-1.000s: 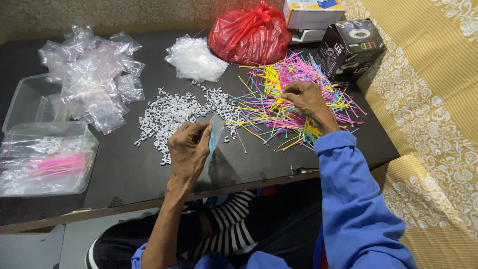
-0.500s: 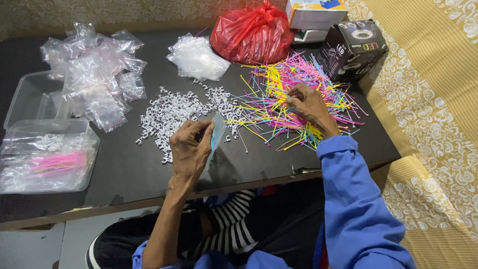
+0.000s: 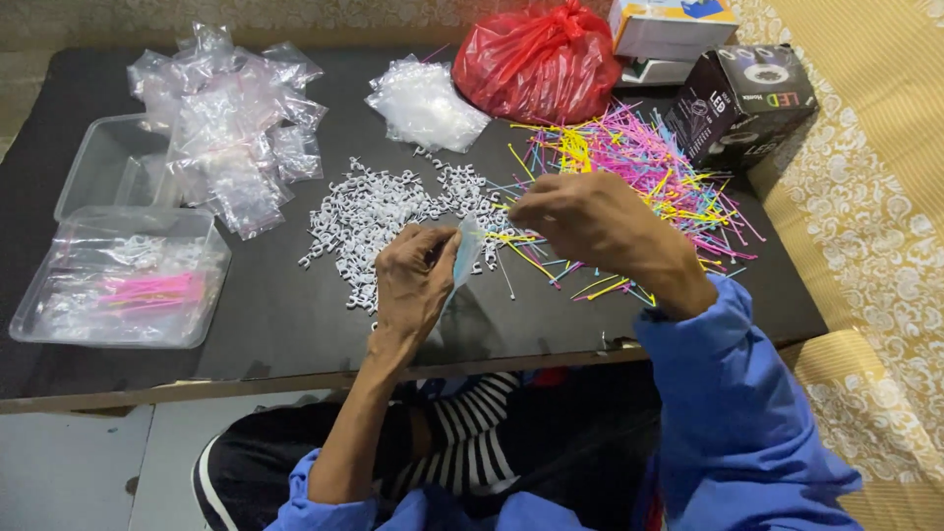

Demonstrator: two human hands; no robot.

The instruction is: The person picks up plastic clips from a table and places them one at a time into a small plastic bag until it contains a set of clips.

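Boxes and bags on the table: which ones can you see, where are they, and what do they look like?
Black box: far right corner, dark, with a round picture on top.
White box: far edge, beside the black box, white and orange with a blue patch.
Red bag: far edge, middle, knotted shiny plastic.
Small clear bags: far left, crinkly heap.

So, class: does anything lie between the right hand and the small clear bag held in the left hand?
Nothing visible does. The right hand hangs just right of the small clear bag pinched in the left hand, with only a bare gap above the black table.
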